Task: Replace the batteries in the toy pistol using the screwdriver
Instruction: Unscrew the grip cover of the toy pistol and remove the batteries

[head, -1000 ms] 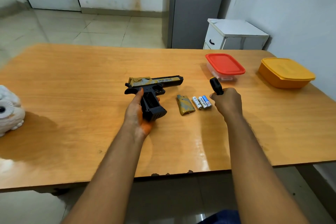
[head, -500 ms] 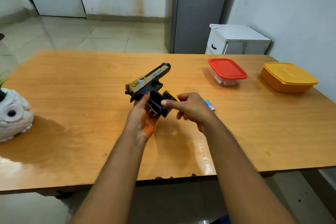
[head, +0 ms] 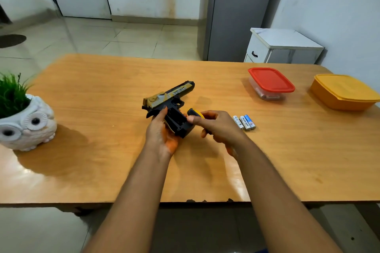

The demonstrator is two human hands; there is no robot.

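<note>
My left hand (head: 162, 133) holds the black and gold toy pistol (head: 172, 96) by its grip, just above the wooden table (head: 102, 92), barrel pointing away and to the right. The battery bay in the grip faces up and is open. My right hand (head: 218, 127) is shut on the screwdriver (head: 194, 112), whose black and yellow handle shows against the grip's right side; its tip is hidden. Three AA batteries (head: 244, 122) lie side by side on the table just right of my right hand. The gold cover is hidden.
A clear container with a red lid (head: 271, 82) and an orange lidded container (head: 343, 92) stand at the far right. A white owl pot with a green plant (head: 26, 123) sits at the left edge. A white cabinet (head: 283, 47) stands behind the table.
My right hand moved left with the screwdriver, from beside the batteries to the pistol's grip. My left hand lifted the pistol and turned its barrel away. The gold cover is no longer visible.
</note>
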